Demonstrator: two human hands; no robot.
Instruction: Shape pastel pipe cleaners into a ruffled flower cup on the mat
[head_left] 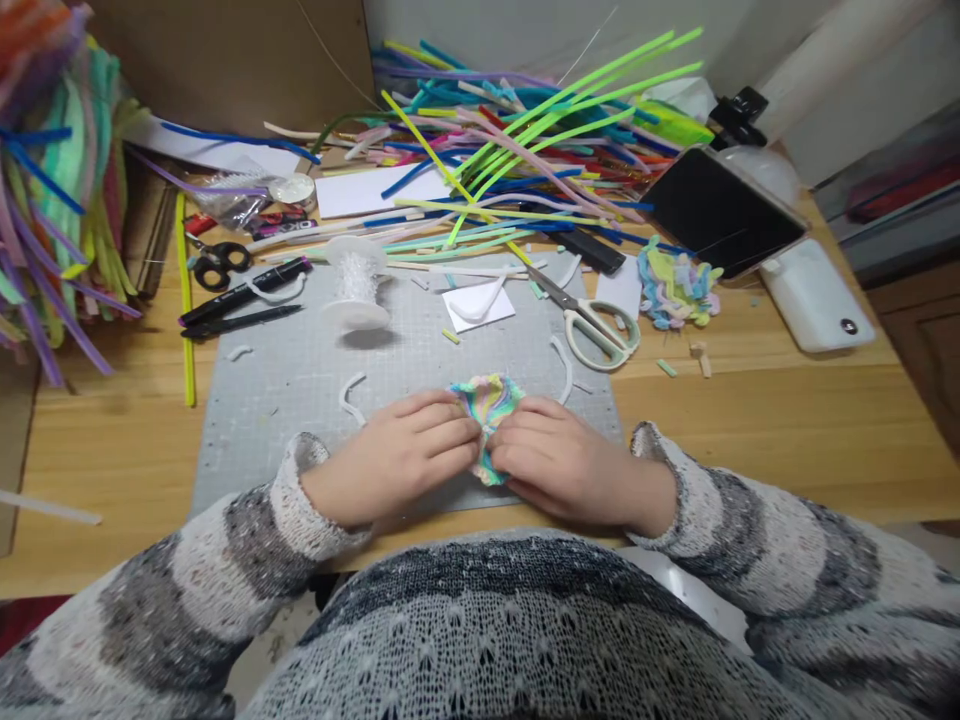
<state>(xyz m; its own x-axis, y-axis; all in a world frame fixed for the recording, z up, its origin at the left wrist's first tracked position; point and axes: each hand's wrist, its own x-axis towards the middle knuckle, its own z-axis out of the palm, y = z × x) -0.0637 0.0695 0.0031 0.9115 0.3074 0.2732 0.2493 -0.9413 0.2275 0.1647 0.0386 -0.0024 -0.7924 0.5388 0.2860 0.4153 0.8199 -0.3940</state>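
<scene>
Between my two hands, near the front edge of the grey cutting mat [277,440], is a ruffled pastel pipe-cleaner piece [491,400] in blue, yellow, pink and green. My left hand [420,440] is closed on its left side, and my right hand [562,455] grips its right side. The fingers cover much of it. Curved white pipe-cleaner bits [351,400] lie just beyond my hands. A similar ruffled pastel piece [677,285] rests farther right, off the mat.
Scissors with pale handles [600,335] and a spool of clear line [356,285] are on the mat. Black scissors [217,262] and markers [244,297] lie left. Many pipe cleaners [525,150] pile at the back. A phone [724,210] and white power bank [817,295] are right.
</scene>
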